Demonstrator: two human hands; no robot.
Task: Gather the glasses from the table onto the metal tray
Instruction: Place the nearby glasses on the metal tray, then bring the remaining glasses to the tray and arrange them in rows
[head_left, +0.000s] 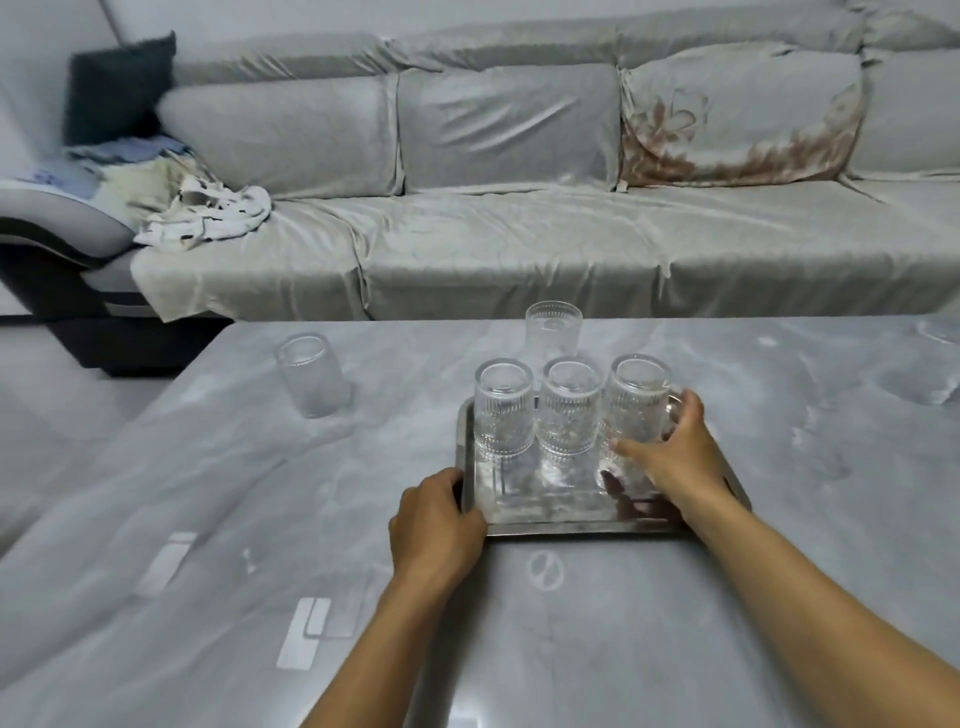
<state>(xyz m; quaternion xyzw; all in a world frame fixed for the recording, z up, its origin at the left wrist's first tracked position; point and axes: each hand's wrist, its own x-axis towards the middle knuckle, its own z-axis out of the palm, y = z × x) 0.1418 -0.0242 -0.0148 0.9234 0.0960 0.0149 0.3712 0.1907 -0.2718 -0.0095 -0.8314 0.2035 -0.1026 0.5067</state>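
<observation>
A metal tray (566, 527) lies on the grey marble table. Three ribbed clear glasses stand in a row on it: a left glass (503, 410), a middle glass (569, 410) and a right glass (636, 405). My right hand (670, 457) is wrapped around the right glass on the tray. At the tray's front left corner, my left hand (439, 525) grips the rim. Behind the tray, a fourth glass (553, 327) stands on the table. A fifth glass (310, 376) stands apart at the far left of the table.
A grey covered sofa (519, 234) runs along behind the table (779, 597), with crumpled cloth (208, 213) on its left end. The table's left edge slants toward the floor at the left.
</observation>
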